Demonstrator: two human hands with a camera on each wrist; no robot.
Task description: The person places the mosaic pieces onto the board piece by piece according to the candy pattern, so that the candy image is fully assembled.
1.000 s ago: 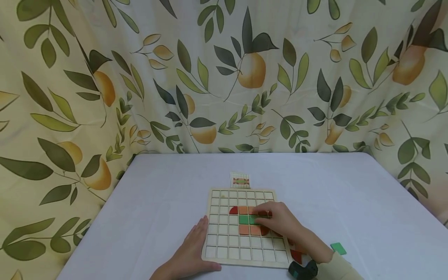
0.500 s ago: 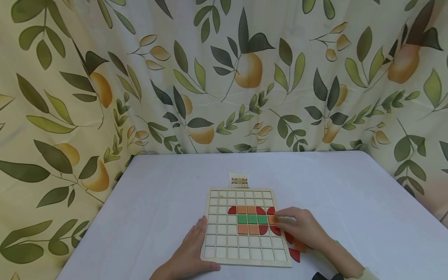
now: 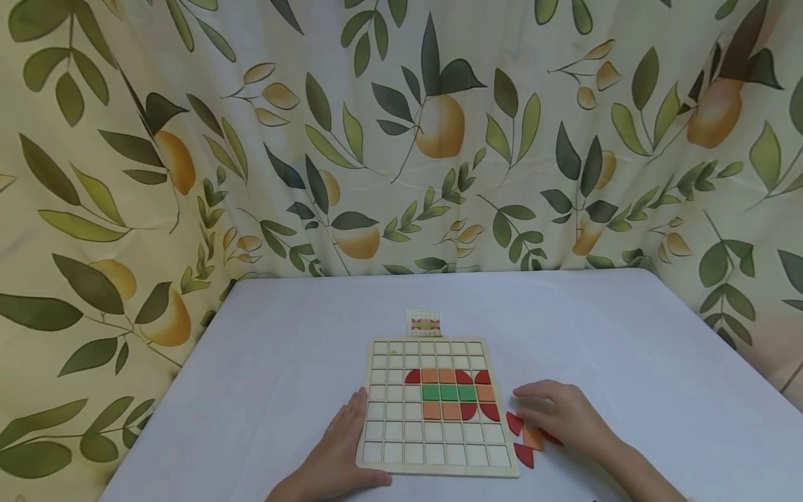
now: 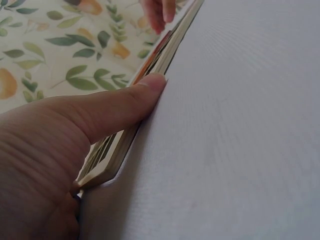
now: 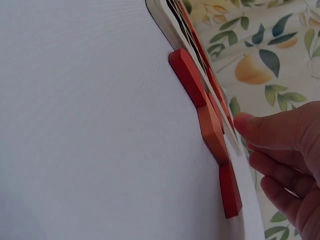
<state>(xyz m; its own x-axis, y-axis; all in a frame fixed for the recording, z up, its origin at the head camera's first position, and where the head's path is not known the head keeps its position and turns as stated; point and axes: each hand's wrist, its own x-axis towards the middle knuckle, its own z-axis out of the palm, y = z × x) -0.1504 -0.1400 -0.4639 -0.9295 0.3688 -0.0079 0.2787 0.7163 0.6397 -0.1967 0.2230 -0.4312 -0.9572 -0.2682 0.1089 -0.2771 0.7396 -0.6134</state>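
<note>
**Patterned curtain (image 3: pixel 401 209), white tabletop (image 3: pixel 301 335): loose pieces crowd the right hand (image 3: pixel 567 418)**

The gridded board (image 3: pixel 439 432) lies flat at mid-table, the small pattern card (image 3: pixel 424 323) at its far edge. Three rows of set pieces run rightward across it: red rounded ones, orange squares, a green strip (image 3: pixel 448 393) through the middle.

Left hand (image 3: pixel 332 446): fingers straight along the board's left edge, thumb at the near edge. Right hand: just off the right edge, thumb and fingers bent and apart; the right wrist view shows nothing between them.

Beneath and beside it lie a red piece (image 3: pixel 514 423), an orange square (image 3: pixel 533 438) and a second red piece (image 3: pixel 524 455); another red bit is partly hidden by the hand.

Risks, my reading:
- Low fingers could scatter the cluster, pieces lying so close together.
- Thin, flat pieces may slide rather than lift.
- A rounded red is easily turned wrong way; the card's print is too small to check from here.
- A push from the left hand could jog the board into the card.
</note>
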